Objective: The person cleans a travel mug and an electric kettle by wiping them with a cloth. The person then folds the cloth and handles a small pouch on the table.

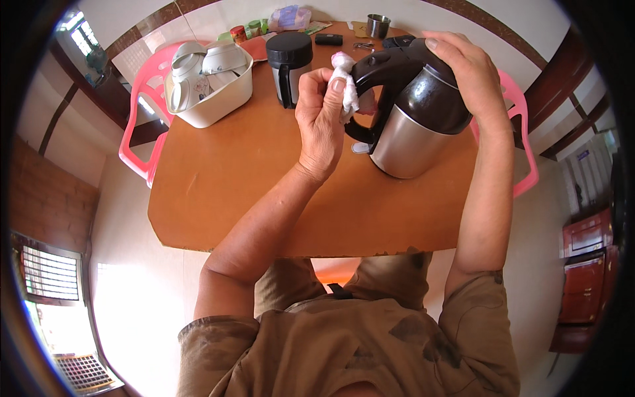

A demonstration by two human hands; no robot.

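Note:
A steel and black plastic electric kettle [421,124] stands on the wooden table [238,198], its handle pointing left. My right hand [464,69] rests over the kettle's lid and upper right side, with the fingertips out of sight behind it. In my left hand [322,109] a crumpled white cloth [349,84] with a pink tip is pinched between thumb and fingers, against the kettle's handle. Part of the cloth shows through the handle's opening.
A white basin [213,111] of bowls stands at the back left, beside a black-lidded mug [292,64]. Behind are a steel cup [378,26], a small black case [328,39], jars and packets. Pink plastic chairs [130,134] flank the table.

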